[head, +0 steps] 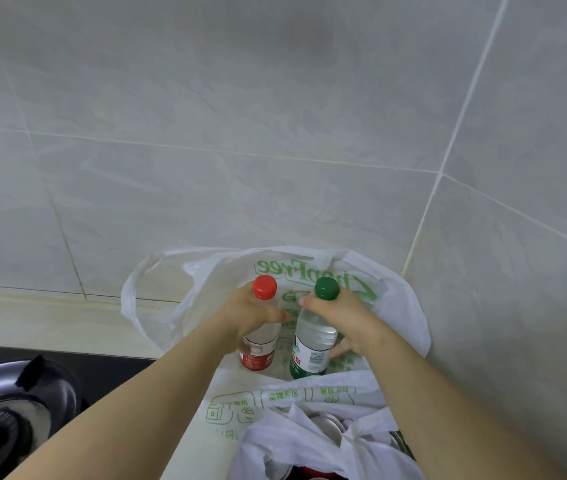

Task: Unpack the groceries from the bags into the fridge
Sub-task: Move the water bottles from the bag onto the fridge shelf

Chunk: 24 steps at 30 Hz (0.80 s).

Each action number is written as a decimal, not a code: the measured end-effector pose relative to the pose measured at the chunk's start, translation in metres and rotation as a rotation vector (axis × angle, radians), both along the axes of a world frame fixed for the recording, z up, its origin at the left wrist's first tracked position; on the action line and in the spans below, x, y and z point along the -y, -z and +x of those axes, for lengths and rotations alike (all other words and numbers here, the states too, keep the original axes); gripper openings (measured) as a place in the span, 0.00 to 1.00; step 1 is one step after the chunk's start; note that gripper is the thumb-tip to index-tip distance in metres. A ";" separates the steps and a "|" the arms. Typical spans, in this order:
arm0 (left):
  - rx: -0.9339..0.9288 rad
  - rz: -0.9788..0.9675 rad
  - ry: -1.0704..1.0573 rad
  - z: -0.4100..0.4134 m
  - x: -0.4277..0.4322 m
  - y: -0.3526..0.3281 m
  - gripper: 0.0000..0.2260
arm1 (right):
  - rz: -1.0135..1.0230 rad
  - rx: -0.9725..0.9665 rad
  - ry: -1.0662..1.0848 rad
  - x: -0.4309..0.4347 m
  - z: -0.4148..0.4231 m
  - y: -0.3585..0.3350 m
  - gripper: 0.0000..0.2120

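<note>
Two clear water bottles stand upright inside an open white plastic bag (205,282) with green print, in the corner of the counter. My left hand (252,311) grips the shoulder of the red-capped bottle (260,351), which has a red label. My right hand (340,315) grips the neck of the green-capped bottle (311,344), which has a green and white label. The two bottles stand side by side, almost touching.
A second white bag (309,441) lies nearer to me, with round metal can tops (325,424) showing inside. A black gas hob with a burner (5,410) is at the lower left. Grey tiled walls (275,116) close in behind and on the right.
</note>
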<state>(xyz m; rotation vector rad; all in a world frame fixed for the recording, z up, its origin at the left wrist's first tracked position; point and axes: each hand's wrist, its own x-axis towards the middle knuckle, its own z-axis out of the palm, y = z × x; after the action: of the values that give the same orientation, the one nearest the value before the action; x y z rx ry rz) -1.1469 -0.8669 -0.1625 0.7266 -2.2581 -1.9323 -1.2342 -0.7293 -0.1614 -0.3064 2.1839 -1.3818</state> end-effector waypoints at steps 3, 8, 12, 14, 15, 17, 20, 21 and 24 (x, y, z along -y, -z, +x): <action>0.016 0.043 -0.028 0.004 0.002 0.002 0.15 | 0.006 0.032 0.022 0.001 0.002 0.000 0.13; -0.007 0.036 -0.093 0.009 -0.001 0.005 0.14 | -0.016 0.082 0.053 -0.001 0.007 0.000 0.18; -0.043 0.027 -0.154 0.013 -0.005 0.002 0.12 | -0.076 0.103 0.069 -0.004 0.010 -0.002 0.16; -0.071 0.043 -0.219 0.017 -0.003 0.000 0.10 | -0.120 0.124 0.085 -0.008 0.013 -0.005 0.08; -0.086 0.051 -0.244 0.019 -0.003 -0.001 0.10 | -0.148 0.119 0.092 -0.010 0.015 -0.006 0.06; -0.129 0.073 -0.274 0.025 -0.004 -0.006 0.11 | -0.208 0.071 0.092 -0.013 0.019 -0.010 0.05; -0.229 0.083 -0.305 0.033 -0.006 -0.021 0.11 | -0.317 -0.002 0.115 -0.014 0.032 -0.026 0.06; -0.270 0.083 -0.312 0.038 -0.007 -0.029 0.11 | -0.364 -0.019 0.128 -0.014 0.038 -0.033 0.06; -0.393 0.066 -0.300 0.058 -0.013 -0.055 0.12 | -0.500 -0.088 0.169 -0.016 0.061 -0.055 0.07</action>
<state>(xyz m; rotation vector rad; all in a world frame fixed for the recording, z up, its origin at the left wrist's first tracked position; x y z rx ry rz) -1.0887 -0.8538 -0.1078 0.5880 -1.7544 -1.8220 -1.1737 -0.7129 -0.1065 -0.3734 1.9374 -2.0409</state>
